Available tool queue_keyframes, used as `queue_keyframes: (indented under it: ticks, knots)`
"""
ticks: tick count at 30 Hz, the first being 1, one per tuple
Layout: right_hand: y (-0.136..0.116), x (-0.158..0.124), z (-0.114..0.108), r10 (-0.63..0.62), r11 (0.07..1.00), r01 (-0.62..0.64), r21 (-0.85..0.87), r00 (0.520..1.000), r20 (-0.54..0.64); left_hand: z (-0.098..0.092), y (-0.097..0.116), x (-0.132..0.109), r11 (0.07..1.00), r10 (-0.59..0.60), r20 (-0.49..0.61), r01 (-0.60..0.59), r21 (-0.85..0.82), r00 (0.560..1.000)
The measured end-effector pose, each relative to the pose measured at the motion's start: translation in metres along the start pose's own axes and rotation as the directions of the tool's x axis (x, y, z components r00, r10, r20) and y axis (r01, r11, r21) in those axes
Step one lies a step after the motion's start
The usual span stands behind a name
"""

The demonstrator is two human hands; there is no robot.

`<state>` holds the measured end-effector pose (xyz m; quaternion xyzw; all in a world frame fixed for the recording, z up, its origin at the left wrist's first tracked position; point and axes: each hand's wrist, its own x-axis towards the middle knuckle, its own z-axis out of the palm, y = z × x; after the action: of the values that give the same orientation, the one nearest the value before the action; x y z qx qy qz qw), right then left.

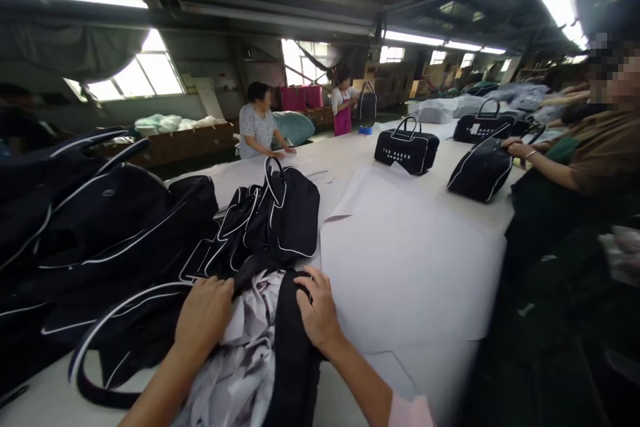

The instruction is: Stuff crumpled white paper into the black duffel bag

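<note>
A black bag with white piping [293,360] lies open in front of me, crumpled white paper stuffing [245,363] filling its mouth. My left hand [203,320] presses down on the paper and grips the bag's left edge near a black handle. My right hand [317,310] rests on the bag's black right side, fingers spread over the fabric. Both forearms reach in from the bottom of the view.
A pile of black bags [100,240] covers the left of the white table [430,167]. Large white paper sheets [405,260] lie to the right. Finished bags [406,150] stand farther away. A person at the right holds a bag [480,170]; two people work at the far end.
</note>
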<state>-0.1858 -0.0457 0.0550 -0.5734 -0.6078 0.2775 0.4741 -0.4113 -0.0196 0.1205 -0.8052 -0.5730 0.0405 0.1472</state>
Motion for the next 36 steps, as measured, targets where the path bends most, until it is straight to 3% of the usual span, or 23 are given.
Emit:
queue_keyframes:
  ticks: [3,7,11,13,16,19,21,23,26,28,31,36]
  knots:
    - [0.003,-0.005,-0.029,-0.109,0.993,0.108,0.038,0.994,0.016,-0.005,0.001,-0.005,0.996,0.081,-0.054,-0.082,-0.02,0.995]
    - [-0.021,-0.035,-0.072,-0.274,0.953,0.257,0.162,0.957,0.097,-0.005,-0.022,-0.015,0.97,0.221,-0.138,-0.232,-0.069,0.965]
    - [-0.036,-0.06,-0.096,-0.228,0.923,0.073,0.377,0.895,0.383,-0.004,-0.044,-0.022,0.935,0.304,-0.131,-0.322,-0.148,0.943]
    - [-0.028,-0.051,-0.098,-0.18,0.943,0.058,0.327,0.917,0.356,-0.008,-0.042,-0.022,0.933,0.308,-0.141,-0.328,-0.15,0.941]
    - [-0.001,-0.02,-0.086,-0.221,0.973,0.214,0.082,0.971,0.091,-0.014,-0.015,-0.021,0.936,0.315,-0.172,-0.335,-0.103,0.933]
    - [0.025,0.001,-0.056,-0.153,0.987,0.155,0.053,0.988,-0.032,-0.016,0.037,-0.027,0.947,0.321,-0.062,-0.322,-0.007,0.945]
    - [0.036,0.004,-0.034,-0.043,0.997,0.048,0.068,0.997,-0.069,-0.013,0.072,-0.035,0.955,0.29,0.066,-0.293,0.04,0.955]
    - [0.043,0.004,-0.021,0.025,0.999,-0.021,0.048,0.997,-0.071,-0.005,0.096,-0.043,0.966,0.25,0.111,-0.256,0.043,0.962]
    - [0.054,0.014,-0.026,0.102,0.993,-0.105,0.058,0.993,0.058,0.005,0.104,-0.051,0.975,0.218,0.065,-0.221,0.031,0.974]
    - [0.062,0.031,-0.04,0.162,0.983,-0.178,0.051,0.96,0.228,0.007,0.099,-0.052,0.978,0.204,0.029,-0.205,0.042,0.979]
    - [0.076,0.063,-0.056,0.164,0.978,-0.207,0.03,0.847,0.506,0.005,0.092,-0.051,0.978,0.2,-0.011,-0.199,0.057,0.98]
    - [0.097,0.103,-0.056,0.177,0.973,-0.228,-0.034,0.646,0.743,-0.004,0.092,-0.049,0.978,0.192,-0.015,-0.19,0.089,0.981]
